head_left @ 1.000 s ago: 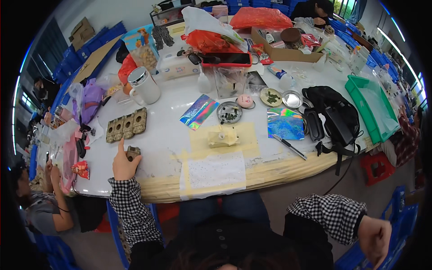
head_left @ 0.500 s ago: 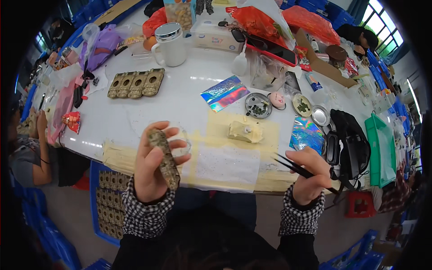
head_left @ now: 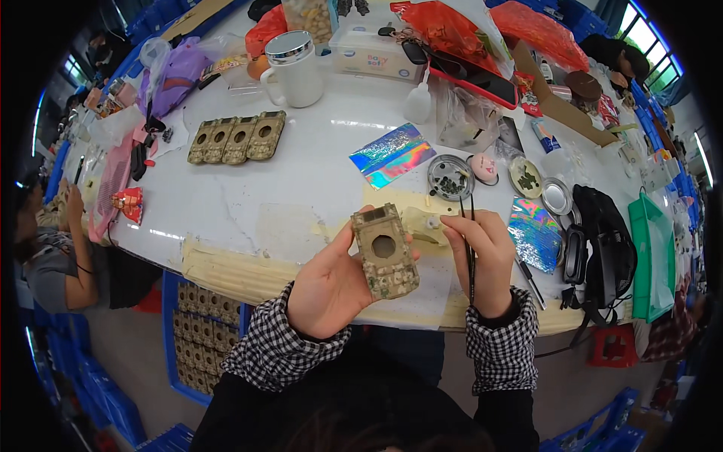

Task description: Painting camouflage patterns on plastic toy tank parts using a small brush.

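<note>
My left hand (head_left: 324, 294) is wrapped around a tan camouflage model tank hull (head_left: 388, 273), its round top opening facing me. Just right of it, my right hand (head_left: 486, 260) grips black tweezers (head_left: 472, 275), tips pointing away toward a round metal dish (head_left: 451, 157) of small dark green parts. Whether the tips pinch anything is too small to tell. Behind the hull, partly hidden, sits a pale yellow block (head_left: 418, 220) with a small whitish lump on top. Several matching hulls (head_left: 235, 142) stand side by side at the left back.
Right of my hand lie a slim dark tool (head_left: 530, 280), shiny holographic sheets (head_left: 535, 233) and a black bag (head_left: 605, 241). A white mug (head_left: 297, 79) stands at the back. More hulls fill a blue crate (head_left: 172, 331) below the table edge. Another person (head_left: 60, 264) sits at left.
My left hand has moved right and turned the hull from edge-on to top side showing. My right hand has come left, swinging the tweezers' tips away from me. The view has shifted slightly.
</note>
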{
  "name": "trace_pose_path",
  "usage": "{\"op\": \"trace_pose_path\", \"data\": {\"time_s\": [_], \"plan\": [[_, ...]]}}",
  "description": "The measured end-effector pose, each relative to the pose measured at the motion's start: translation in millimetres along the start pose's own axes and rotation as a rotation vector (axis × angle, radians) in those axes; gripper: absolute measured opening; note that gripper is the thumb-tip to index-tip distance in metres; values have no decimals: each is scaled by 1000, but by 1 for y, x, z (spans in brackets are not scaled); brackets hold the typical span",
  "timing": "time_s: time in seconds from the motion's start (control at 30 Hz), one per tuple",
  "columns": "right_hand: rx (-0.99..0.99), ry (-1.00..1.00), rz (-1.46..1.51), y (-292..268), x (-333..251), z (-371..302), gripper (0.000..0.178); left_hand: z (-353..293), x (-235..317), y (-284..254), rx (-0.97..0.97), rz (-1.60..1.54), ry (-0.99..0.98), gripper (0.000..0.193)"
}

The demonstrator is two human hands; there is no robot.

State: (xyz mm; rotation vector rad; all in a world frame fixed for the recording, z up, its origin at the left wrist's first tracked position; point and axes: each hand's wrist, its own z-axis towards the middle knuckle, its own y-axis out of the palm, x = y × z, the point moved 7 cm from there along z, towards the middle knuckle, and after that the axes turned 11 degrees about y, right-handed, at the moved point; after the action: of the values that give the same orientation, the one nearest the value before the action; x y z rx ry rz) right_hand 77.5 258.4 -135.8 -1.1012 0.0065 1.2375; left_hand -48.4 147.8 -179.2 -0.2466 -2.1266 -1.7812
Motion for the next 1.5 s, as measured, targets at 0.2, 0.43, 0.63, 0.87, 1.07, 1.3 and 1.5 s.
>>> {"op": "trace_pose_path", "data": {"time_s": [0.2,0.43,0.63,0.87,1.07,1.3,1.5], "plan": [[-3,-66,-29,6,-2,1,30,2,5,-16,56,176,119,46],[5,-64,-49,11,-2,2,24,6,0,-24,67,175,99,47],[96,-56,-10,-7,-14,4,20,6,-3,-24,73,186,90,47],[9,38,417,-16,-36,-8,14,3,-6,-21,52,171,60,46],[33,143,476,-8,-22,-10,12,2,-8,-22,27,132,43,45],[212,83,152,-16,-14,2,11,1,-7,-27,52,31,21,48],[225,37,-52,-5,-11,2,14,2,-4,-31,66,-70,20,50]]}}
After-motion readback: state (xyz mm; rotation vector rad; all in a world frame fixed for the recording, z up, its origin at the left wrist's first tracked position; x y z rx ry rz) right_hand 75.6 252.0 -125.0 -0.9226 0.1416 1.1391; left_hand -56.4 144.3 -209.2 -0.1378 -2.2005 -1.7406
